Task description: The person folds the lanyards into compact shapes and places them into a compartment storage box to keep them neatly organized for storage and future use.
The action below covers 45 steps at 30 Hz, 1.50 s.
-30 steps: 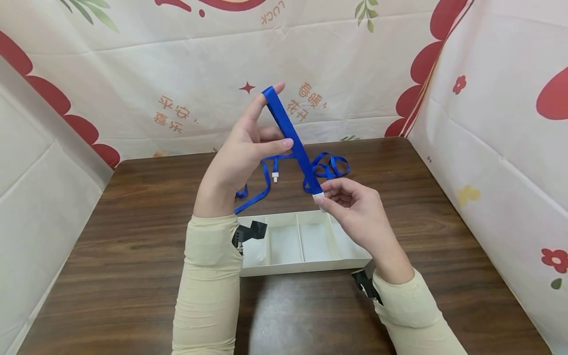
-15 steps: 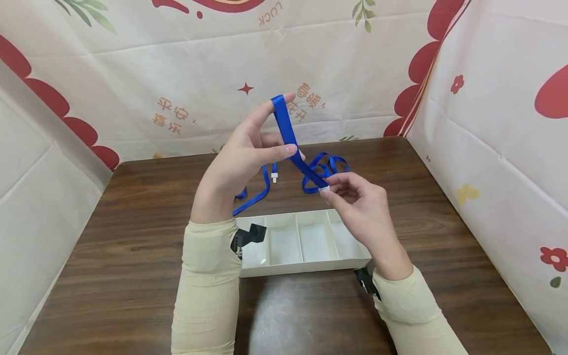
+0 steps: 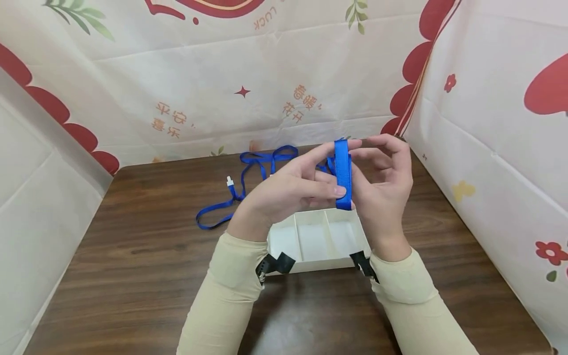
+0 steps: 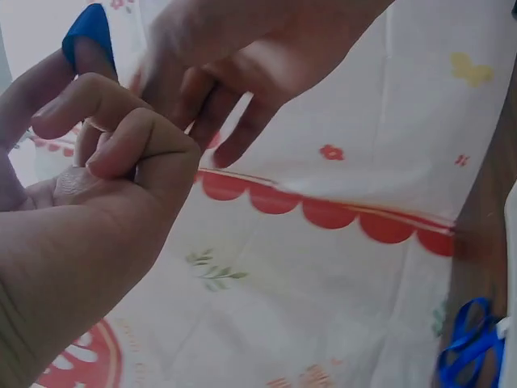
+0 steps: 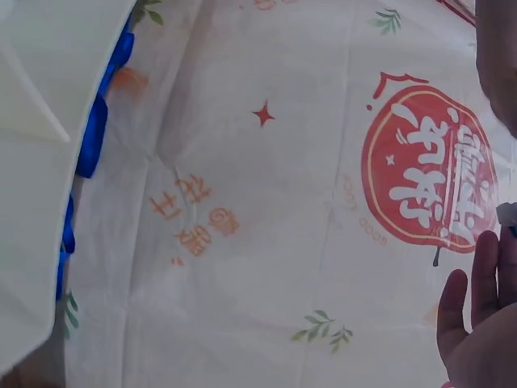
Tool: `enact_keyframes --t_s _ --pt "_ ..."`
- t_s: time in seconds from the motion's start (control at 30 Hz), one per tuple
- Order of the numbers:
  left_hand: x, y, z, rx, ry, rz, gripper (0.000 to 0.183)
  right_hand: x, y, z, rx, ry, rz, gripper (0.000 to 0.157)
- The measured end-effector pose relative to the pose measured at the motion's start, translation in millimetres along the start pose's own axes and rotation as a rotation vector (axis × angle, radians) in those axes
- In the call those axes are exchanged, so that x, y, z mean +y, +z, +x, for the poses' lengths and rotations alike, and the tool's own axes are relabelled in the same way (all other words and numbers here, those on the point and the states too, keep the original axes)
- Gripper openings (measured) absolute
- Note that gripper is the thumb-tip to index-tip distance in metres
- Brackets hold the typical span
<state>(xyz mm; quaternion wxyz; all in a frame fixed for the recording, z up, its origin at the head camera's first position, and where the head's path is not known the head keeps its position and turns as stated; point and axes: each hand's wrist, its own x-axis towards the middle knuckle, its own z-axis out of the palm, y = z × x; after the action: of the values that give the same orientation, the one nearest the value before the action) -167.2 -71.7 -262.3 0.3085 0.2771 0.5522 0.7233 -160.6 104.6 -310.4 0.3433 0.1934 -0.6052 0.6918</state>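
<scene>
A flat blue lanyard is looped in a short band over my left hand's index finger, with the left thumb pressed on its lower part. In the left wrist view, the lanyard's loop sits round that index finger. My right hand is close against the band's far side, holding the lanyard's end; its grip is partly hidden behind the strap. A white-grey clip shows by the right fingers at the edge of the right wrist view.
Below the hands stands a white divided tray on the brown wooden table. More blue lanyards lie behind and left of it, one with a white clip. Patterned cloth walls enclose the back and sides.
Both hands have come together, the left moving right and down. The stretched lanyard is now a shorter, upright band. The right hand has risen to it from below.
</scene>
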Motion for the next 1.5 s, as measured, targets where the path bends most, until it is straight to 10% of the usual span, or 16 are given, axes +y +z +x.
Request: enact_keyframes --t_s 0.43,1.03,1.5 --pt "-13.8 -9.0 13.0 0.000 -0.021 -0.046 0.064 16.2 -9.1 0.4 -0.151 0.001 -0.193 0.024" --pt "-15.1 -19.2 5.8 0.058 -0.059 -0.014 0.065 20.5 -9.5 -9.1 -0.121 0.146 0.072 0.020" --pt "-22.4 -23.9 -2.0 0.130 0.120 0.021 0.057 19.2 -7.4 -7.5 -0.033 0.101 -0.148 0.016"
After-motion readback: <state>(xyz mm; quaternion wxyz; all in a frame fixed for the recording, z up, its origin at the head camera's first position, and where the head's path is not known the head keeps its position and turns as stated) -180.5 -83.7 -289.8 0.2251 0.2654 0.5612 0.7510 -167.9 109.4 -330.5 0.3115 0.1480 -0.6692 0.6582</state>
